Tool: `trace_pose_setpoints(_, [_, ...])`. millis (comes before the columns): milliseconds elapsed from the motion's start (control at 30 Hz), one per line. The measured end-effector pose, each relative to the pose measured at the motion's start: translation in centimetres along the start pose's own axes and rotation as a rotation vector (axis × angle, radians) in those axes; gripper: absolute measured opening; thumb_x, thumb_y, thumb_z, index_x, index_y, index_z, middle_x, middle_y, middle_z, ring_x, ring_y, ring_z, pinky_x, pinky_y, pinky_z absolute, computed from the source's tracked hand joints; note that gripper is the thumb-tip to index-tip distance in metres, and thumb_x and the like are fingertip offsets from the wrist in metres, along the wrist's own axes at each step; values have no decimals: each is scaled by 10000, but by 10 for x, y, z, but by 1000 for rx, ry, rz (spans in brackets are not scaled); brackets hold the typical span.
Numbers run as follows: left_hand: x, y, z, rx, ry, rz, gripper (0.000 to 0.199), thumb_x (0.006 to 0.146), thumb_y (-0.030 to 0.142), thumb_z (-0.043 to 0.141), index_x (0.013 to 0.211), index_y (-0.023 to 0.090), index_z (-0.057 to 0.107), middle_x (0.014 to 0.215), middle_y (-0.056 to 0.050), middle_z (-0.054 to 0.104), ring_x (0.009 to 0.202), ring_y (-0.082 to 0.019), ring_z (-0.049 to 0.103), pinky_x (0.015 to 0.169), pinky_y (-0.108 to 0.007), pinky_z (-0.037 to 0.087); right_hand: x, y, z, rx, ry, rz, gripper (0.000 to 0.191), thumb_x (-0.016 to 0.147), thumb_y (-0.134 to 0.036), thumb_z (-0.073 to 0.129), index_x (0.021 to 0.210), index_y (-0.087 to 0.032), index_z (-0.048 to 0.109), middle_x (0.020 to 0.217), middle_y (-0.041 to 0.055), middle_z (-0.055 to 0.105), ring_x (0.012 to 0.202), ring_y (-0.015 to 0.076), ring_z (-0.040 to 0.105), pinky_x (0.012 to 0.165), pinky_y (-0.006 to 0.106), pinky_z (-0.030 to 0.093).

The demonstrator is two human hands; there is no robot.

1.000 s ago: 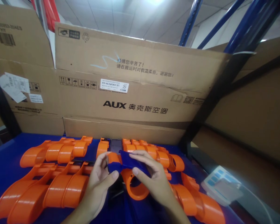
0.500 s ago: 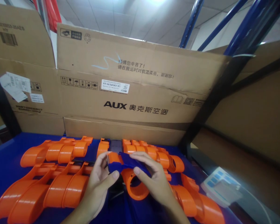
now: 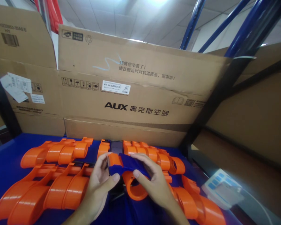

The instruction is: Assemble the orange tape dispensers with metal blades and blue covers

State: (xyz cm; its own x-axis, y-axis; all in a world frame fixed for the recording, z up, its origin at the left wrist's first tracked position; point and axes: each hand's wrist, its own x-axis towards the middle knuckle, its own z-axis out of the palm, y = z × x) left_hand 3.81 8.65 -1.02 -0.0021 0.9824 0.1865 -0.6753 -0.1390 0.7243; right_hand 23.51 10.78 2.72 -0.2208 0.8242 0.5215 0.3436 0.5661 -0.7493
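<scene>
An orange and blue plastic part [image 3: 127,164] with an orange ring below it is held between both hands, low in the middle of the view. My left hand [image 3: 100,179] is closed on its left end, thumb on the near blue edge. My right hand [image 3: 153,179] grips the right side, with its fingers over the blue piece and its thumb by the ring. Beside my left hand stand several orange ringed parts [image 3: 76,192]. More orange parts [image 3: 187,201] lie to the right of my right hand.
A blue surface [image 3: 4,156] bears rows of orange parts. Behind stands a large cardboard sheet [image 3: 84,106]. A dark phone-like object [image 3: 116,147] lies beyond my hands. At the right are a white and blue device [image 3: 222,189] with a cable and a dark rack post [image 3: 206,103].
My right thumb has shifted slightly left and up on the held part. Both hands keep hold of it, and the view has moved very slightly.
</scene>
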Motion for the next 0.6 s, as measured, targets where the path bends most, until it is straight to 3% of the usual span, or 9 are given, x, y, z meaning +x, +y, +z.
trace_pose_setpoints(133, [-1, -2, -9, -11, -67, 42, 631, 815, 224, 815, 1385, 348, 574, 1502, -68, 599, 1417, -317, 523, 1117, -389, 475, -3, 1, 0, -96, -11, -81, 524, 897, -398, 759, 1382, -274, 604, 1359, 113, 688, 1263, 332, 643, 1083, 517, 511])
trace_pose_setpoints(300, [2, 0, -13, 76, -125, 110, 620, 833, 300, 798, 1400, 324, 550, 1523, -98, 586, 1418, -358, 519, 1110, -425, 482, -5, 2, 1, -306, 21, -353, 693, 797, -405, 867, 1407, -260, 572, 1200, 119, 685, 1085, 315, 669, 936, 476, 573])
trace_pose_setpoints(467, [0, 3, -6, 214, -52, 103, 512, 846, 312, 804, 1284, 328, 540, 1452, -102, 644, 1217, -336, 680, 1005, -461, 551, -7, 8, 2, -480, 60, -570, 716, 822, -357, 856, 1457, -249, 544, 1089, 117, 642, 949, 294, 629, 833, 491, 568])
trace_pose_setpoints(600, [-1, 3, -6, 289, 10, 166, 473, 819, 359, 826, 1210, 306, 563, 1319, -102, 713, 1123, -318, 720, 982, -461, 566, -9, 8, 3, -503, 77, -615, 722, 838, -332, 847, 1481, -252, 528, 1098, 118, 619, 965, 295, 616, 828, 489, 556])
